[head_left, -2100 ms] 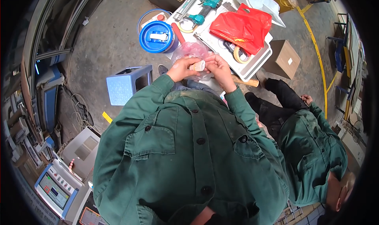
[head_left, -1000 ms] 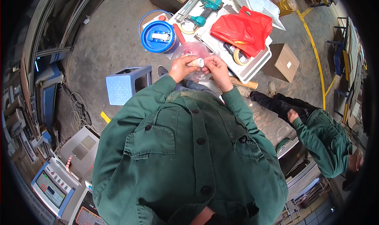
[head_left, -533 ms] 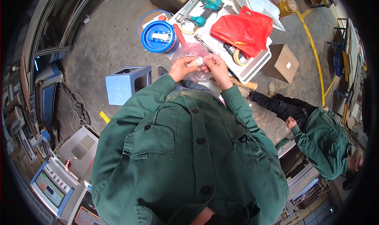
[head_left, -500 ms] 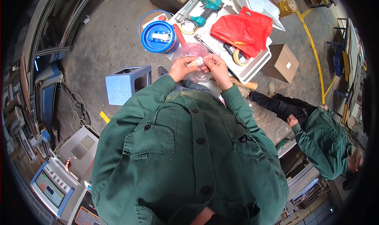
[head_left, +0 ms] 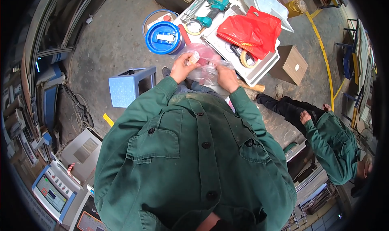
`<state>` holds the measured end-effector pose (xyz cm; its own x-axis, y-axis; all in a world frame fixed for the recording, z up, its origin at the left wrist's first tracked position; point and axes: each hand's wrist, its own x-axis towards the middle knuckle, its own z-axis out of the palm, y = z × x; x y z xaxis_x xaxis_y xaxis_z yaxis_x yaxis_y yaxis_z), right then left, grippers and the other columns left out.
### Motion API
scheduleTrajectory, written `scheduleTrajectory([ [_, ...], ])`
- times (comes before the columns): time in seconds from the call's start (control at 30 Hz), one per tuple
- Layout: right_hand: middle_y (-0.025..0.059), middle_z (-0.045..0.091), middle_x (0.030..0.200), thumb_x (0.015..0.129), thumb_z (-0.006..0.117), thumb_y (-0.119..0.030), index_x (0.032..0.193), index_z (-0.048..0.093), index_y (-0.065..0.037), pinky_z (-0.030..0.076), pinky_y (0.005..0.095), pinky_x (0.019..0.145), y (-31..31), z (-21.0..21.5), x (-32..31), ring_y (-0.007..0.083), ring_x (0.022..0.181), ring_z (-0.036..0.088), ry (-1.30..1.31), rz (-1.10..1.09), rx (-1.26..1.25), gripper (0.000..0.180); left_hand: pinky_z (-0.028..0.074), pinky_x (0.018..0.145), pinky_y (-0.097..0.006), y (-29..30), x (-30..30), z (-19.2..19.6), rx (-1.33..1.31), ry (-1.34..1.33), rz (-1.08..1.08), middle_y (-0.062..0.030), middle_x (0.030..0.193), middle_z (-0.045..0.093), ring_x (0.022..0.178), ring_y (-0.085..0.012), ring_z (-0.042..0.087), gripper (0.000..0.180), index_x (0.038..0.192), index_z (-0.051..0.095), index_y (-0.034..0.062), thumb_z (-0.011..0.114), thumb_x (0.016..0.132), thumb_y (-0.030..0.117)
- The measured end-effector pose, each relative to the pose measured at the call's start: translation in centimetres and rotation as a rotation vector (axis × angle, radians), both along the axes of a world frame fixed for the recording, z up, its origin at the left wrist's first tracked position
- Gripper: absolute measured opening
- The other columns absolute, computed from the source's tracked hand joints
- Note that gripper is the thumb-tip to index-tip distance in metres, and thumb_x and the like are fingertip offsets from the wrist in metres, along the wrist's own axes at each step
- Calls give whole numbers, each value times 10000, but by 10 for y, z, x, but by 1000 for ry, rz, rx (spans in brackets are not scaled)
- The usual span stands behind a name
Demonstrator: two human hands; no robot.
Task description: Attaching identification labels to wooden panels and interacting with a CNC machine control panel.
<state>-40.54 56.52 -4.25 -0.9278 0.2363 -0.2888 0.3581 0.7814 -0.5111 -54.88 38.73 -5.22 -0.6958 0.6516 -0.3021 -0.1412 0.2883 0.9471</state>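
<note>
Between the thumb and fingers of my left hand (head_left: 180, 70) is a small white cylinder with orange-brown marks (head_left: 194, 58); its kind I cannot make out. My right hand (head_left: 227, 79) is closed on the edge of a clear plastic bag (head_left: 208, 73). Pinkish-red contents show through the bag, which lies against the near edge of the white work surface. Left of the bag stands a tub with a blue lid (head_left: 163, 38). To the right of my hands are tape rolls (head_left: 247, 59) and a red plastic bag (head_left: 251, 32).
A teal nail gun (head_left: 210, 12) lies on the far part of the white surface. The blue stool (head_left: 122, 92) stands at left, a wooden box (head_left: 292, 65) at right. A wooden handle (head_left: 256, 87) sticks out near my right wrist. Another person in green (head_left: 334, 141) stands at right.
My hands have moved apart. The left keeps the white cylinder and turns it; the right has shifted slightly right and down, now gripping the clear bag and stretching it.
</note>
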Motion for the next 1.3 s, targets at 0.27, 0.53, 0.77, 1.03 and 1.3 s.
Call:
scheduleTrajectory([
  [0.27, 228, 645, 991, 819, 454, -64, 1032, 598, -1, 481, 448, 825, 7, 6, -15, 387, 958, 612, -406, -118, -36, 265, 465, 791, -252, 20, -1, 43, 95, -63, 19, -13, 974, 593, 890, -93, 551, 396, 1077, 572, 39, 781, 752, 128],
  [0.53, 199, 576, 1084, 811, 509, -55, 1133, 524, -15, 493, 468, 812, -9, -55, -38, 383, 943, 599, 41, -140, 217, 325, 462, 789, -239, 33, -5, 49, 80, 137, -18, 9, 989, 579, 902, -86, 540, 402, 1096, 572, 68, 782, 763, 151],
  [0.77, 202, 585, 1056, 810, 562, -128, 1076, 540, -18, 510, 464, 763, -8, -68, -18, 364, 915, 613, -62, -179, 181, 288, 476, 759, -279, 30, -8, 37, -226, -65, -227, -38, 963, 622, 862, -147, 580, 450, 1057, 606, 44, 820, 711, 236],
  [1.03, 220, 581, 983, 812, 607, -129, 900, 568, -17, 494, 442, 718, 3, -28, 0, 375, 839, 602, 77, -117, -82, 148, 485, 739, -287, 51, -11, -29, 22, -361, -157, -53, 912, 653, 836, -136, 605, 444, 1058, 597, 17, 811, 713, 197],
  [1.3, 175, 553, 1036, 813, 582, -59, 897, 538, -3, 480, 429, 719, 3, -27, 43, 376, 871, 576, 247, -88, -68, 110, 484, 700, -234, 70, -30, -14, 5, -237, -81, -13, 928, 616, 848, -98, 587, 369, 1071, 563, 69, 768, 782, 171],
])
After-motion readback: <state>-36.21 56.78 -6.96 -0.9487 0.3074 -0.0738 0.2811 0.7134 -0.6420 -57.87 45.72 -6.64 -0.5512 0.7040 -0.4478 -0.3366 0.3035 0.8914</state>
